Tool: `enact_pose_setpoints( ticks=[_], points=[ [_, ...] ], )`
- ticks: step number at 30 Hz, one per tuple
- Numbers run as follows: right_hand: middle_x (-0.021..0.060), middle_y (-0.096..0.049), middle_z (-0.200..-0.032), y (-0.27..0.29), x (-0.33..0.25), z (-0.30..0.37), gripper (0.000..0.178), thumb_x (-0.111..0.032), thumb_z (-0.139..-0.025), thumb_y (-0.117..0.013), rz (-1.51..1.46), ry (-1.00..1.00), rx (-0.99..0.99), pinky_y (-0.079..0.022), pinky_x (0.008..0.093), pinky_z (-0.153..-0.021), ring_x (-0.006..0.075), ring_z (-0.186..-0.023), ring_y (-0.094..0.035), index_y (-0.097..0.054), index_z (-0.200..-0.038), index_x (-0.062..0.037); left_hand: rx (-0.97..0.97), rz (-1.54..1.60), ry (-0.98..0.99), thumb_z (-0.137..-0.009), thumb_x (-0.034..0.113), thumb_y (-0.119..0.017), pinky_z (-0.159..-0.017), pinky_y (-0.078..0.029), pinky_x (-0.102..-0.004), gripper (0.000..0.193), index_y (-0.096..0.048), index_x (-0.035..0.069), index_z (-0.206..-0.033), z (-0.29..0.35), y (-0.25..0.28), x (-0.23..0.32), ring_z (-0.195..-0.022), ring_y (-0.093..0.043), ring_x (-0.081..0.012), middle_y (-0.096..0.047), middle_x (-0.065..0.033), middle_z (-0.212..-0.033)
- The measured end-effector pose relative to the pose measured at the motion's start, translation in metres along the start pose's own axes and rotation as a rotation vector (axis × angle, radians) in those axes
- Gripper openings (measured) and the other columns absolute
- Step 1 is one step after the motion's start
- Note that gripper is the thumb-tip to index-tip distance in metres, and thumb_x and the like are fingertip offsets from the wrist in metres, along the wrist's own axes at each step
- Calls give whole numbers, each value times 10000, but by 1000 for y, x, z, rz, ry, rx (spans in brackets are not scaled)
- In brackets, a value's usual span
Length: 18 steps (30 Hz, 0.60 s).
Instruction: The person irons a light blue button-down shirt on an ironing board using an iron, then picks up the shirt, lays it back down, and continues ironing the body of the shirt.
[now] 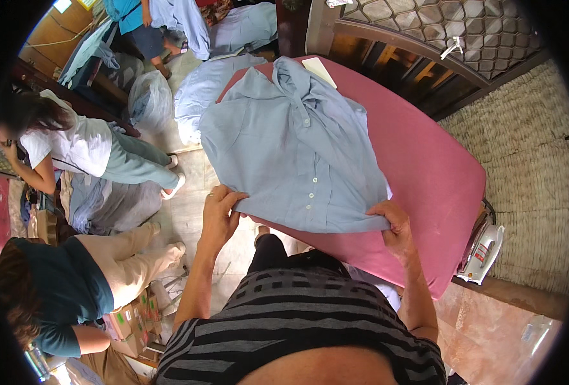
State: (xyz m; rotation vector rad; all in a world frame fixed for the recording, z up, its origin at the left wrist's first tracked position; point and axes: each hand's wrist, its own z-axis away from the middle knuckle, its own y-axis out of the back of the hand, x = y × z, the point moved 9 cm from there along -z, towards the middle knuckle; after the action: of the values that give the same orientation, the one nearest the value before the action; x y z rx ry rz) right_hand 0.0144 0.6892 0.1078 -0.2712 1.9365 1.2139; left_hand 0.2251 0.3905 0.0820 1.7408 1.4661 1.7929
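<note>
A light blue button-up shirt [265, 147] lies spread over a pink padded ironing board [426, 192], its collar toward the far end and its hem toward me. White buttons run down the placket. My left hand [222, 208] pinches the hem at its left corner, thumb on top. At the right corner of the hem, my right hand [395, 224] grips the cloth between thumb and fingers. Between the two hands the hem is stretched fairly straight along the board's near edge.
A white iron [483, 253] rests at the board's right end. A pale flat card [319, 72] lies by the collar. Blue cloth piles [210, 90] and a clear plastic bag [150, 101] stand at the far left. Several people are at left, one in a white top [79, 138]. A metal grille [438, 32] stands behind.
</note>
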Motion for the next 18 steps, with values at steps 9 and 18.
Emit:
enact_pose_setpoints(
  ticks=[9,18],
  points=[
    [119,-664,-942,153,-117,-17,586,-578,-914,-577,345,182,586,-514,344,-700,210,-811,-646,-639,-1053,-13,661,140,-509,-896,69,-562,-707,-441,-350,112,-595,5,-983,-58,164,87,-781,-562,-249,-608,-137,-876],
    [102,-680,-1148,162,-18,-224,373,-242,-873,-722,674,42,497,-539,392,-860,308,-1018,-669,-614,-1208,-119,319,-183,-434,-805,27,-683,-685,-474,-382,336,-628,73,-1133,-277,100,55,-770,-601,-305,-594,-129,-960]
  ],
)
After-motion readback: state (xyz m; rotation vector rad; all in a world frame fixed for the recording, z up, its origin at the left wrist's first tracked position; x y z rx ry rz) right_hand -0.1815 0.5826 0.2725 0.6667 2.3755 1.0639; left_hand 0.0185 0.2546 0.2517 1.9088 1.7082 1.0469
